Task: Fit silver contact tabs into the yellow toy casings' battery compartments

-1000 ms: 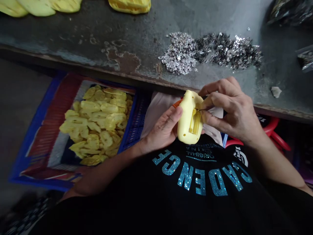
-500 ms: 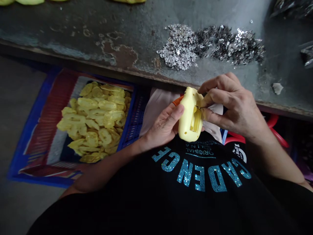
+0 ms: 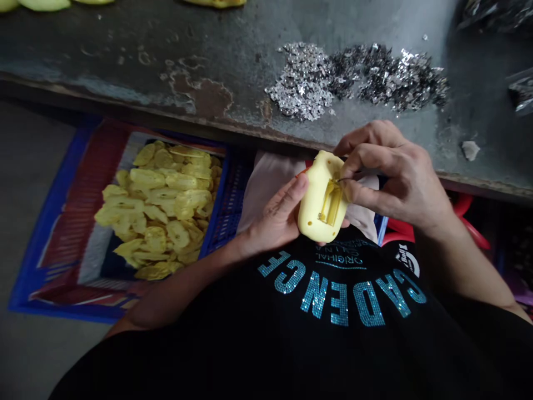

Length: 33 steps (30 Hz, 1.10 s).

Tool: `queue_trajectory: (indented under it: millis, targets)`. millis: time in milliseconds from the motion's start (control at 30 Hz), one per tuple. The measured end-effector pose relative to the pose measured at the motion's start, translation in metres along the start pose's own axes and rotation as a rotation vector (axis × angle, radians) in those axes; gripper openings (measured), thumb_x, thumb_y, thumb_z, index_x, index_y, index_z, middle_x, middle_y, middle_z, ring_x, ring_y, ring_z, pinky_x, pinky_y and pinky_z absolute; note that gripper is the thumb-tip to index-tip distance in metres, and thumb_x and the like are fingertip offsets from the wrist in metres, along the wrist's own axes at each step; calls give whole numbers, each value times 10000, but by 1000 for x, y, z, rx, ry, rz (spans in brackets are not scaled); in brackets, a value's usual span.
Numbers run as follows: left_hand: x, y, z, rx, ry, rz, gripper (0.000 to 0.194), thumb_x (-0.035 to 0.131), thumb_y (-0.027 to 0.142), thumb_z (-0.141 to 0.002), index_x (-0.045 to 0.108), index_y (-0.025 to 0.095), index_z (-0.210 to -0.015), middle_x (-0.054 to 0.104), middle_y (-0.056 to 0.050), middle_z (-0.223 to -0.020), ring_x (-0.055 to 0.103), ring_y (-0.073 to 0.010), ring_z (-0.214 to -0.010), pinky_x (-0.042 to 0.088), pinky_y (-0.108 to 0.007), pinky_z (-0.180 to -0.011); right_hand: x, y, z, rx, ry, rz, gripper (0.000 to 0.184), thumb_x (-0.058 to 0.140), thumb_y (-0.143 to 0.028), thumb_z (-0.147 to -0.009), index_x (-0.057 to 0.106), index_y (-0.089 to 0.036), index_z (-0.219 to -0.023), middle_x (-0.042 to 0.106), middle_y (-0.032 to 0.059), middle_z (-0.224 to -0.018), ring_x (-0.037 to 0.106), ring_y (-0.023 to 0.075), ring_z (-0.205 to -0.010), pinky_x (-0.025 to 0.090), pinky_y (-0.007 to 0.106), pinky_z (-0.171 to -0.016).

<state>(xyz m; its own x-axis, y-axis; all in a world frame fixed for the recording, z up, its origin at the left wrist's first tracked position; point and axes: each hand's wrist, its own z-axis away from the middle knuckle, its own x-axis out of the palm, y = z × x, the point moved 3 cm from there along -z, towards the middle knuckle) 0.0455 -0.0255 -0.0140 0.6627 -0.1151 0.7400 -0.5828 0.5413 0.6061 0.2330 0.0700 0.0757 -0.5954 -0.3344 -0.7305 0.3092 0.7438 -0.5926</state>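
Note:
My left hand (image 3: 283, 214) is closed around the side of a pale yellow plastic casing (image 3: 313, 208) with small screw holes and an open battery compartment (image 3: 331, 205). The casing is held tilted in front of my chest, compartment side up. At the upper end of that compartment, my right hand (image 3: 385, 172) pinches a small, thin, dark metal battery contact (image 3: 343, 179) between thumb and fingers. Most of the contact is hidden by the fingertips. Beyond my hands, on the metal table, lie heaps of small shiny metal contacts (image 3: 306, 80).
A blue crate (image 3: 39, 222) below the table on the left holds many yellow plastic parts (image 3: 166, 205). The worn table edge (image 3: 250, 125) runs just past my hands. Plastic bags (image 3: 522, 91) lie at right, near a whitish lump (image 3: 470, 150). More yellow pieces (image 3: 45, 3) lie at the far left.
The casing has turned slightly, its lower end swinging a little left. My right fingers have shifted slightly and still pinch at the compartment's upper end.

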Motion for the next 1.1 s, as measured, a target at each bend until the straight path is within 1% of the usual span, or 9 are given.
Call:
queue_trajectory:
  millis: [67,233,300,467,633,833,967,1033,1100]
  targets:
    - [1,-2,0,-4,6,6,1036,833,878,-1006,552,296,-1815,860,-147,-1468,918,-398,-1052,676,-306,-597,3,1,-1,16,-8,-8,167,789,-369,-1101,738,-262,-983,862,115,-1288,806,333,-1177,709,557,-1027]
    - [5,-6,-4,70,57,47,882,896,838,-971,711,291,-1638,852,-156,-1489,876,-442,-1279,764,-379,-755,7,0,-4,32,-41,21,224,762,-412,-1128,747,-255,-969,858,117,-1261,799,336,-1173,702,566,-1038]
    - [4,-7,-4,72,63,63,856,895,831,-976,717,303,-1625,851,-148,-1484,868,-444,-1306,783,-412,-796,6,-1,-4,9,-36,34,209,749,-389,-1137,762,-250,-982,859,115,-1258,799,330,-1164,700,569,-1036]
    - [-1,-4,-4,21,34,65,936,902,858,-954,666,338,-1694,849,-148,-1503,896,-432,-1218,704,-316,-597,3,-2,1,-8,12,51,139,749,-339,-1141,821,-244,-1068,868,109,-1261,816,328,-1151,704,578,-1017]
    - [0,1,-5,-2,-42,53,903,881,863,-966,690,331,-1671,839,-174,-1531,895,-452,-1229,679,-317,-546,3,-1,12,68,132,34,108,757,-336,-1144,862,-316,-1154,865,71,-1241,826,319,-1130,715,565,-1017]
    - [1,4,-6,18,-50,41,862,866,805,-1003,690,291,-1672,833,-139,-1531,906,-437,-1144,680,-316,-575,19,-3,22,-95,189,208,187,723,-248,-1166,864,-347,-1241,852,63,-1293,765,294,-1077,660,522,-919]
    - [0,2,-6,34,12,29,924,873,878,-957,704,300,-1658,825,-172,-1555,887,-457,-1216,649,-302,-511,28,2,29,-161,237,375,188,699,-371,-1189,876,-380,-1250,873,66,-1276,762,314,-1065,647,534,-900]
    - [-1,3,-5,112,95,0,909,904,860,-945,716,306,-1641,836,-163,-1542,880,-440,-1250,675,-314,-556,25,7,27,-124,245,297,175,725,-395,-1183,875,-375,-1272,875,65,-1274,780,310,-1099,664,529,-938]
    - [-2,3,-3,207,161,-49,876,951,790,-949,708,340,-1660,856,-118,-1516,881,-411,-1268,731,-350,-694,17,13,20,-38,208,109,217,789,-444,-1159,855,-340,-1337,871,70,-1281,798,298,-1129,690,494,-952]
